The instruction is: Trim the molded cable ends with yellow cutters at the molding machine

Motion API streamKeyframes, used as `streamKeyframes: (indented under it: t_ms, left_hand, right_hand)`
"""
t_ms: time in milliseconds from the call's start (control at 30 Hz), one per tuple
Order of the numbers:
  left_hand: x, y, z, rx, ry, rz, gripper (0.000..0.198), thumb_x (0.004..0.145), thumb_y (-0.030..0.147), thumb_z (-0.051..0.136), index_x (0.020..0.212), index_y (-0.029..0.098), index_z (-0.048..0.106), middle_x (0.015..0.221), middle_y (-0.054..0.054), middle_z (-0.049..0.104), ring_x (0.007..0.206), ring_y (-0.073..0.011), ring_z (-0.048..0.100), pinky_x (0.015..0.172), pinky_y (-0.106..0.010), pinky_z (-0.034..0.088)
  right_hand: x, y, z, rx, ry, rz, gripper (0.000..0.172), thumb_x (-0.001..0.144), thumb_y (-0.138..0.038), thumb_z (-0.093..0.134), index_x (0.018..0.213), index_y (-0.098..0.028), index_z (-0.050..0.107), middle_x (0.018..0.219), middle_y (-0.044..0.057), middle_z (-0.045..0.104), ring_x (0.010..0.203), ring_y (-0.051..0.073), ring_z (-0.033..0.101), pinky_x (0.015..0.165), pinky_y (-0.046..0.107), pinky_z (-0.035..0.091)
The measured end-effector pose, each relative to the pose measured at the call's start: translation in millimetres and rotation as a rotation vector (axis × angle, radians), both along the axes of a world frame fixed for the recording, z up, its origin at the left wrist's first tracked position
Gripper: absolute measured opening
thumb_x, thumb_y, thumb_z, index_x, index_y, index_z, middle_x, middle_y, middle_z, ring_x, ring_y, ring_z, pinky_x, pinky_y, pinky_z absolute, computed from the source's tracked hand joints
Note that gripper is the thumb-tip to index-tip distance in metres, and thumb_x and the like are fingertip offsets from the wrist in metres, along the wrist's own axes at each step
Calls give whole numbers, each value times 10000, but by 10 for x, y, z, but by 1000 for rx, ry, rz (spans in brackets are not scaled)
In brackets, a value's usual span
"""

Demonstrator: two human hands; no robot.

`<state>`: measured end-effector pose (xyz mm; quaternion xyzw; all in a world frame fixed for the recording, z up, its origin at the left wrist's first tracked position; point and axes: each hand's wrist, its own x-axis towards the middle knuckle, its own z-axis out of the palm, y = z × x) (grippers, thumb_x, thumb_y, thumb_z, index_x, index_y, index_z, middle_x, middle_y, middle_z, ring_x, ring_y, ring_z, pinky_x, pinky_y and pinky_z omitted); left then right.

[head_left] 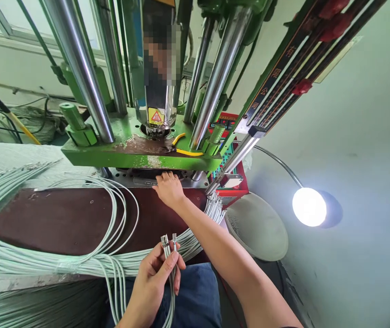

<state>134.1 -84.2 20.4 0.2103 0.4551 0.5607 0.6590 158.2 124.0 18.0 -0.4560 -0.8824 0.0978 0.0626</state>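
Observation:
My left hand is closed around several white cables just above my lap. Their metal-tipped connectors point up past my thumb and fingertips. Farther forward, my right hand reaches to the gap under the green press plate. Its fingers lie over the front edge of the steel lower plate; whatever is under the fingertips is hidden. A large bundle of white cables curves across the brown board, and its connector ends lie at the right, near my right forearm.
Yellow-handled pliers rest on the press plate. Steel columns rise at both sides. A lit lamp on a bendable arm stands at the right, beyond a pale round basin. A red control box sits behind the press.

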Motion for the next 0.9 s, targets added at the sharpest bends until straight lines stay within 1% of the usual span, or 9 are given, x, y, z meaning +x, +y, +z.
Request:
streamKeyframes:
  t_ms: [100,167,333,400,500,533,600,700,900]
  left_hand:
    - [-24,6,-4,8,3,-5,346,777,470,747,926,169,667,660,18,645,396,-66,493,405,-206,376]
    - [-33,1,-15,10,-10,-16,344,784,473,738,927,169,664,652,18,644,393,-67,492,398,-203,370]
    - [-14,-5,-36,-3,-31,-36,376,783,520,722,920,175,657,595,31,625,358,-61,460,371,-189,344]
    - [14,6,-27,-5,-21,-68,389,776,546,717,872,175,652,563,37,610,329,-52,427,357,-185,319]
    - [84,42,-7,-4,-5,-119,402,749,557,736,757,169,631,584,22,617,345,-53,441,372,-190,334]
    - [112,55,-4,-1,1,-139,414,739,562,742,721,166,623,593,16,619,362,-56,454,385,-193,350]
    - [171,71,-4,8,26,-184,446,728,582,745,657,165,604,564,17,591,385,-64,457,403,-196,363]
    - [241,63,-8,9,80,-230,495,737,618,719,588,177,549,463,46,487,373,-61,389,385,-191,313]
    - [285,52,43,-23,127,-267,540,706,669,714,563,182,527,450,50,454,369,-55,336,377,-196,258]
  right_hand:
    - [-21,16,-46,7,-24,9,229,970,-219,517,1109,-83,638,1213,213,611,1220,324,515,1025,473,409]
    - [35,-54,-15,-4,-17,21,228,979,-202,488,1110,-77,627,1181,213,625,1167,308,556,996,449,431]
    - [464,-450,200,-72,82,3,264,1009,-262,441,1181,-117,579,1111,140,681,996,221,648,858,345,504]
    - [730,-625,291,-222,231,-13,291,1001,-313,458,1207,-146,577,1019,75,703,871,167,662,770,288,520]
    - [1092,-846,374,-654,588,-45,393,929,-389,570,1242,-155,614,848,12,674,642,111,591,593,236,484]
    - [1179,-908,385,-750,668,-68,422,910,-408,593,1242,-152,634,814,7,660,612,106,566,570,235,470]
    - [1293,-1013,386,-801,730,-130,431,910,-436,583,1224,-154,675,776,9,655,609,109,555,576,244,466]
    - [1344,-1118,367,-793,769,-185,403,926,-420,552,1202,-173,710,788,25,694,655,127,585,616,259,485]
    - [1339,-1170,412,-795,801,-159,367,902,-365,582,1185,-182,726,946,41,758,801,163,655,758,299,525]
